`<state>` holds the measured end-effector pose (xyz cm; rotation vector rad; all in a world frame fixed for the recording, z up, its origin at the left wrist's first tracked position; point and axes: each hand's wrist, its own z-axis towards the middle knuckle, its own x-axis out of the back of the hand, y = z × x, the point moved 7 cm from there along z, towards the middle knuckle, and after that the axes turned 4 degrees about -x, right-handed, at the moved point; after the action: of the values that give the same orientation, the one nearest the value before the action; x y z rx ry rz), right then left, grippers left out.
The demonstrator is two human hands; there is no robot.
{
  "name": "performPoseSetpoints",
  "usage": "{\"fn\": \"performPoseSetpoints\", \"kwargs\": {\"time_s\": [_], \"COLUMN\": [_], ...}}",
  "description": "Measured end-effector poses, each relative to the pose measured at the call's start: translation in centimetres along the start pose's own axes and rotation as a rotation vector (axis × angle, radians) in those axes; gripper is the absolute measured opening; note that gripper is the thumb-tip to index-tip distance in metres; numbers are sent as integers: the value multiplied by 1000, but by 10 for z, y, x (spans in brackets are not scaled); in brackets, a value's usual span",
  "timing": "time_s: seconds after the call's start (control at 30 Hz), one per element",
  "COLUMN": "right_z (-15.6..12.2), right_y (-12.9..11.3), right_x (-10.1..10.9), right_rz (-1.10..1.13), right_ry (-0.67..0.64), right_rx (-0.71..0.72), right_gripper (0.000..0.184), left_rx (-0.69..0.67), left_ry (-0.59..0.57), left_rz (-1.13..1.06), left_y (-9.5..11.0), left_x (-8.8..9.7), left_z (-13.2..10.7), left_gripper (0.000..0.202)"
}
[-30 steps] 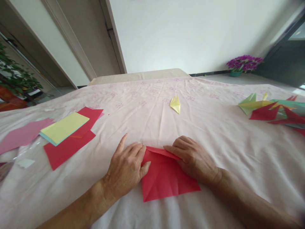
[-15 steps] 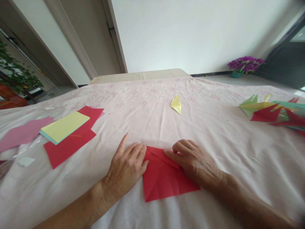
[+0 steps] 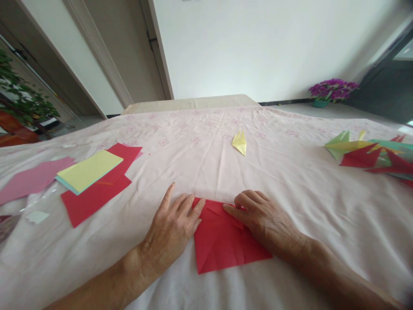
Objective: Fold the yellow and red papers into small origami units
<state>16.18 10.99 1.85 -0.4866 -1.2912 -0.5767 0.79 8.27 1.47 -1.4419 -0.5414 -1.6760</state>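
A red sheet of origami paper (image 3: 219,241) lies on the cloth in front of me, with crease lines across it and a narrow folded flap near its top right. My left hand (image 3: 176,219) rests at the paper's left edge, its fingers spread and the index fingertip on the upper left corner. At the upper right edge, my right hand (image 3: 264,217) has its fingers curled in and its thumb or forefinger pressed along the flap. The right hand covers part of that edge.
Left of me lie red paper sheets (image 3: 87,206), a yellow sheet (image 3: 90,170) and pink paper (image 3: 35,178). A small folded yellow paper piece (image 3: 239,143) stands farther back. Several folded paper cranes (image 3: 361,155) sit at the right. A pale flowered tablecloth (image 3: 180,163) covers the table.
My left index finger has shifted right onto the paper's top left corner, apart from the other fingers. The right hand stays nearly in place on the flap.
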Motion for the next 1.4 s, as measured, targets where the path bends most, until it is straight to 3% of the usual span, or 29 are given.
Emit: {"fn": "performPoseSetpoints", "kwargs": {"time_s": [0.13, 0.3, 0.43, 0.63, 0.87, 1.03, 1.13, 1.23, 1.3, 1.4], "right_z": [-2, -11, -22, -38, -49, -61, -56, -40, -24, -7], "right_y": [-4, -19, -24, -27, -29, -25, -24, -33, -48, -69], "right_x": [0, 4, 2, 1, -5, -1, 13, 34, 38, 27], "right_rz": [-20, -146, -202, -239, -264, -246, -246, -256, -203, -114], "right_ry": [-18, 62, 60, 24, 40, 6, -27, 29, 40, 16], "right_rx": [-2, 101, 96, 18, -60, -131, -233, -371, -364, -309], "right_gripper": [21, 33, 40, 49, 53, 54, 49, 49, 51, 52], "left_rx": [0, -42, -88, 29, 179, 207, 220, 235, 236, 227], "left_ry": [-61, -31, -62, -174, -177, -139, -90, -31, -2, 11], "left_rz": [31, 77, 60, 2, -45, -34, -50, -66, -87, -120], "left_y": [1, 7, 11, 15, 29, 33, 33, 32, 31, 30], "left_x": [-1, -2, -4, 4, 13, 18, 18, 18, 17, 15], "left_z": [0, 2, 5, 9, 10, 5, 1, -3, -5, -7], "left_gripper": [37, 36, 32, 33, 58, 59, 56, 54, 52, 46]}}
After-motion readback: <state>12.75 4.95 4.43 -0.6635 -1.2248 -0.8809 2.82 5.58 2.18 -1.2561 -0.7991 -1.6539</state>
